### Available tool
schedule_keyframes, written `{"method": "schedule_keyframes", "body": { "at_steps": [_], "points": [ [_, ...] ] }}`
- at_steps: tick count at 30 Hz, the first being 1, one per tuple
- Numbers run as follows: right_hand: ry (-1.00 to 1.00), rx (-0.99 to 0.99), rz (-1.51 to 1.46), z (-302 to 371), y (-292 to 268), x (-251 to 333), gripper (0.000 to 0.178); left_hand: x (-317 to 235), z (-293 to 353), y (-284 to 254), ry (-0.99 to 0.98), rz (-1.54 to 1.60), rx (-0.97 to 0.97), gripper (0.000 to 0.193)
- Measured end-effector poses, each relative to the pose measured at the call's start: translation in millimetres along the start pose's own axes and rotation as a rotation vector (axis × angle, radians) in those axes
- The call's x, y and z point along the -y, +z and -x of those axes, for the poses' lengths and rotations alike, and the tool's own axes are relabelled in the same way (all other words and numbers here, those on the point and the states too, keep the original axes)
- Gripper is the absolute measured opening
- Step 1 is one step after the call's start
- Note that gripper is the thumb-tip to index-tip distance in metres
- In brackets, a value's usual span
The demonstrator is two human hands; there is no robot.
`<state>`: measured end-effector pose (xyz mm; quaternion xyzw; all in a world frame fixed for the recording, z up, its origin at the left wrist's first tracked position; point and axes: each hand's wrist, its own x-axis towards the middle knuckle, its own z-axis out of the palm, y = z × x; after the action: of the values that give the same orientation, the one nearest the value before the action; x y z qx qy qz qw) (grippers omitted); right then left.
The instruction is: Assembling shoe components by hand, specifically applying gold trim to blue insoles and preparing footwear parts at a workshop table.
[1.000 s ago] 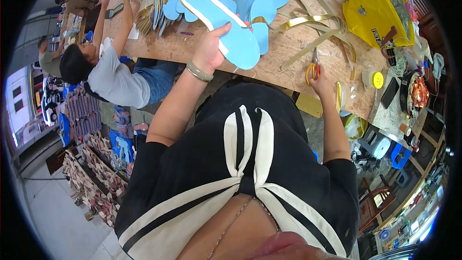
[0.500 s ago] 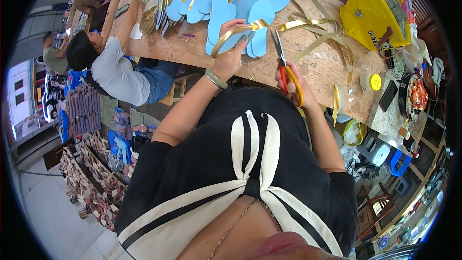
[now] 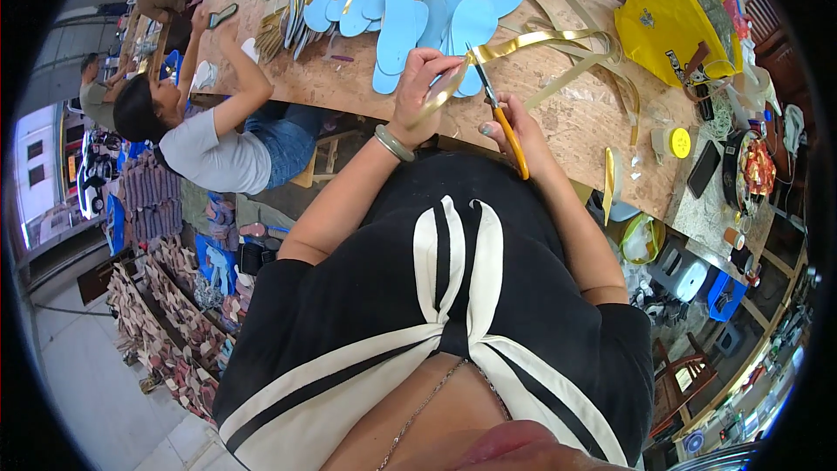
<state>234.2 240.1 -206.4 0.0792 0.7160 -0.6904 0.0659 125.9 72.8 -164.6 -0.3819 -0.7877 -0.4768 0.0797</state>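
Note:
My left hand (image 3: 418, 92) grips a blue insole with a gold edge (image 3: 442, 94), now turned nearly edge-on. From its tip a long gold strip (image 3: 545, 37) runs off to the right across the table. In my right hand (image 3: 523, 126) are scissors with orange handles (image 3: 513, 146); their blades meet the strip close beside the insole. How far the blades are apart is hard to make out. Just beyond my hands lie loose light blue insoles (image 3: 397, 30), with several gold-edged blue insoles (image 3: 356, 13) behind them.
The wooden table (image 3: 575, 135) carries a yellow bag (image 3: 676, 22) at the right, near a yellow-lidded container (image 3: 678, 144) and a dark phone (image 3: 703, 172). Another person (image 3: 214, 135) sits at the left, holding a dark object. Stacked shoe parts (image 3: 153, 196) stand lower left.
My left hand has tilted the insole from showing its blue face to edge-on. The scissors have moved left and up onto the gold strip, their handles closer together. The other person's arms have drawn back.

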Motion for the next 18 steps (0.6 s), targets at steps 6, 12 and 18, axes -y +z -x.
{"method": "schedule_keyframes", "body": {
  "at_steps": [6,12,18],
  "points": [
    [0.236,-0.157,-0.115,14,-22,-49,0.041,7,-5,-9,-0.345,0.457,0.115,0.035],
    [0.495,-0.645,0.715,31,-109,-163,0.042,-5,-18,-24,-0.66,1.292,0.103,0.042],
    [0.483,-0.194,1.059,4,-133,-88,0.028,-18,-23,-20,-0.648,1.332,0.193,0.04]
  ]
}}
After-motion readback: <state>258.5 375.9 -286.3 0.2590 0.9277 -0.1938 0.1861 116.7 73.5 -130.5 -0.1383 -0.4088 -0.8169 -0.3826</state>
